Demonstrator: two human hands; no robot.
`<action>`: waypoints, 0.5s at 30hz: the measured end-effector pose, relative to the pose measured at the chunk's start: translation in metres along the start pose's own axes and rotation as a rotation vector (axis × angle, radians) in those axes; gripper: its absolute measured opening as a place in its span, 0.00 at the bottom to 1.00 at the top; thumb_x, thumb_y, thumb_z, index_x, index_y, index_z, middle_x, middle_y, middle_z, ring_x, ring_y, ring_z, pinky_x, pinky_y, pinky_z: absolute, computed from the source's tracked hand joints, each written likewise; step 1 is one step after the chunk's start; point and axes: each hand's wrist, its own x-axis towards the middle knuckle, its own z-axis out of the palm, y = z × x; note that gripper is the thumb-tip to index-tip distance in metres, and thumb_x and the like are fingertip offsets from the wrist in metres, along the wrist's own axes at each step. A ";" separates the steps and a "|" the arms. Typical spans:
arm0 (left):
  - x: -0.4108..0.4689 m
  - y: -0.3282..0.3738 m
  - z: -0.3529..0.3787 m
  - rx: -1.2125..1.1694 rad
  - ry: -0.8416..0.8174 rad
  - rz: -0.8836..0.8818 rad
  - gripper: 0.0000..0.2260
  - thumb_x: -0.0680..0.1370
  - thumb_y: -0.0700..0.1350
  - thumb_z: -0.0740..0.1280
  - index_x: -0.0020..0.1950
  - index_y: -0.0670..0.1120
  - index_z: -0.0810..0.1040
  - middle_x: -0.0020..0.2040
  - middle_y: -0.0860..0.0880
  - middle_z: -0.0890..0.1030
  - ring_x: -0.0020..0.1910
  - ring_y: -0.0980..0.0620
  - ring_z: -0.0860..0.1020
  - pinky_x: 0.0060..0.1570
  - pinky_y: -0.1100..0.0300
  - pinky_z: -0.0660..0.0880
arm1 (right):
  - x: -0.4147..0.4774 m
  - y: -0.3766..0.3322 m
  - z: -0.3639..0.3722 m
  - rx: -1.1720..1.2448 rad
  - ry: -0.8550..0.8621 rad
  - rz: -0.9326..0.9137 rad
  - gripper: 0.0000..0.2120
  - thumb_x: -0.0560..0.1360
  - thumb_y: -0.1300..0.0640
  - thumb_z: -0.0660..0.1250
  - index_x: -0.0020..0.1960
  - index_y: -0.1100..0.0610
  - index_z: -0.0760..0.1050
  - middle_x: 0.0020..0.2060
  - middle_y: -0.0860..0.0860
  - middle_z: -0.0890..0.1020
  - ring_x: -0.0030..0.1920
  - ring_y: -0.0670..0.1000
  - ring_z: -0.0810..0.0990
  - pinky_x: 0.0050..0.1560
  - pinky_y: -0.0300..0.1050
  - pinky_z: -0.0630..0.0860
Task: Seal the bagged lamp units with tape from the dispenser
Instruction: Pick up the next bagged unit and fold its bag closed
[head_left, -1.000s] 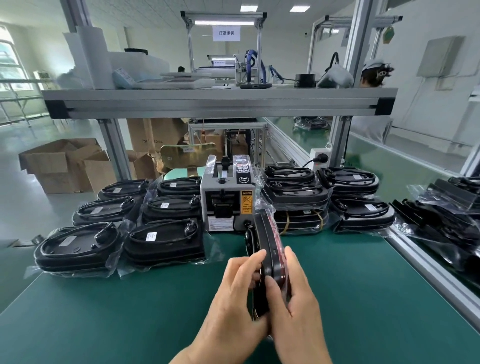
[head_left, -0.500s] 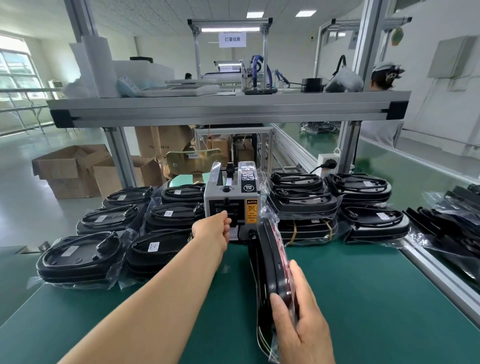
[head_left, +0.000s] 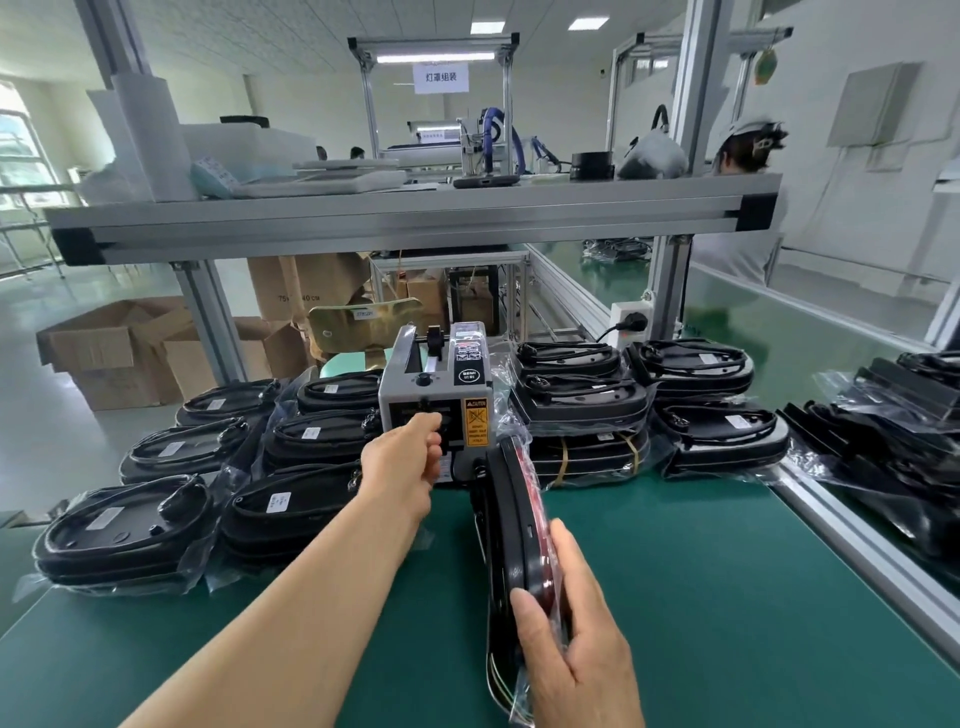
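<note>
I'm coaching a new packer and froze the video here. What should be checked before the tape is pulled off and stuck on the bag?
1. Left hand at the tape dispenser outlet: ok, its fingers are at the front slot.
2. Tape pinched: cannot tell, the fingers hide it.
3. Right hand grip on the bagged lamp unit: ok, thumb and fingers wrap its near end.
4. Unit turned on edge: ok, its narrow side faces up.
5. Bag flap folded ready for sealing: cannot tell.
</note>
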 end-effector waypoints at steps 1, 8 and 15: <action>-0.013 0.000 -0.008 0.075 -0.146 0.031 0.08 0.75 0.40 0.73 0.37 0.46 0.78 0.27 0.52 0.74 0.24 0.58 0.71 0.26 0.66 0.71 | 0.000 0.000 0.000 0.018 0.005 0.007 0.31 0.78 0.54 0.68 0.73 0.35 0.56 0.72 0.32 0.64 0.71 0.32 0.64 0.59 0.16 0.57; -0.084 0.001 -0.037 0.531 -0.794 0.093 0.07 0.67 0.48 0.79 0.36 0.48 0.84 0.35 0.51 0.80 0.33 0.58 0.74 0.38 0.66 0.73 | -0.001 0.002 -0.003 0.118 -0.013 0.071 0.30 0.77 0.55 0.69 0.74 0.37 0.63 0.65 0.34 0.76 0.62 0.30 0.74 0.58 0.22 0.68; -0.077 0.000 -0.025 0.659 -0.730 0.184 0.07 0.73 0.40 0.75 0.35 0.46 0.83 0.34 0.50 0.82 0.30 0.60 0.76 0.33 0.70 0.72 | -0.001 -0.001 -0.002 0.139 -0.001 0.075 0.30 0.77 0.58 0.70 0.74 0.40 0.65 0.65 0.37 0.77 0.63 0.31 0.74 0.63 0.27 0.69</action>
